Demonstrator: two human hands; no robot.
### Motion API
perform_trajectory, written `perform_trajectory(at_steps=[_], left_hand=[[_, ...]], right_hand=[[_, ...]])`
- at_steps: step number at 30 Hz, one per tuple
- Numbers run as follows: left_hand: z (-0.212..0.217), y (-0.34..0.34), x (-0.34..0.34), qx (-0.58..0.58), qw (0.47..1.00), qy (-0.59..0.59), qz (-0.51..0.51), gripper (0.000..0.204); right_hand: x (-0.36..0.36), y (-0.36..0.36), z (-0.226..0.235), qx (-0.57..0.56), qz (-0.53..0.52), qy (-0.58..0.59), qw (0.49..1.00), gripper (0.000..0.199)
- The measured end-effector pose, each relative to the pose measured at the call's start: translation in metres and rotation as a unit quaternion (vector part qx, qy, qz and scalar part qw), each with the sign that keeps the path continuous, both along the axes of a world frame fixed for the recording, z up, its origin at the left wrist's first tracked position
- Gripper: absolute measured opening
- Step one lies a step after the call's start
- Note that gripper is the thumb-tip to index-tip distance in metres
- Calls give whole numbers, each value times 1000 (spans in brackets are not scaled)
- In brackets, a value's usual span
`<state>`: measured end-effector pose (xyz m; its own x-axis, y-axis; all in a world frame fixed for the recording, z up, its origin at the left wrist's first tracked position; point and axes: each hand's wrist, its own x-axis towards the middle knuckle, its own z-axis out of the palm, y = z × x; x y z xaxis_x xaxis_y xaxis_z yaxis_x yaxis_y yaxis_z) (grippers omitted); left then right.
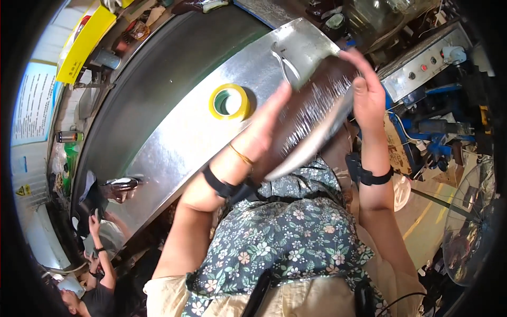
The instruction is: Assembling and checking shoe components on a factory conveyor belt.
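While the camera looks down over a floral-print top [285, 238], I see both hands raised above a curved steel worktable [179, 142], sharing one shiny silver package [311, 121], long and flat, with a ribbed, glinting surface. My left hand [264, 132] lies against its near side with the fingers stretched out flat along it, pressing rather than clenching; a thin gold bangle [241, 155] and a black wristband [219, 182] sit on that forearm. My right hand [367, 87] grips the package's far upper edge, fingers curled over the top and thumb on the facing side, with another black band [376, 177] on its wrist. The package is tilted, its upper end near the table's corner and its lower end pointing toward my body, clear of the table as far as I can judge (the fisheye bend makes that hard to tell). A yellow tape roll [229, 102] lies on the steel just left of my left hand. At lower left, another person's hand [94, 224] is raised beside the table's end.
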<state>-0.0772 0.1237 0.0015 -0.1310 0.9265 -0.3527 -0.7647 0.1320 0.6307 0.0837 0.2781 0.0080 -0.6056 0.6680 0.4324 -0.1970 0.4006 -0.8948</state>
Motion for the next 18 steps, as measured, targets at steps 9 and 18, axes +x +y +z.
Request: perform_trajectory(at_steps=[9, 18], left_hand=[[1, 38, 21, 25, 986, 155, -65, 57], [-10, 22, 62, 42, 982, 184, -32, 39]], right_hand=[[6, -54, 63, 250, -27, -207, 946, 33], [33, -59, 84, 194, 8, -234, 953, 27]])
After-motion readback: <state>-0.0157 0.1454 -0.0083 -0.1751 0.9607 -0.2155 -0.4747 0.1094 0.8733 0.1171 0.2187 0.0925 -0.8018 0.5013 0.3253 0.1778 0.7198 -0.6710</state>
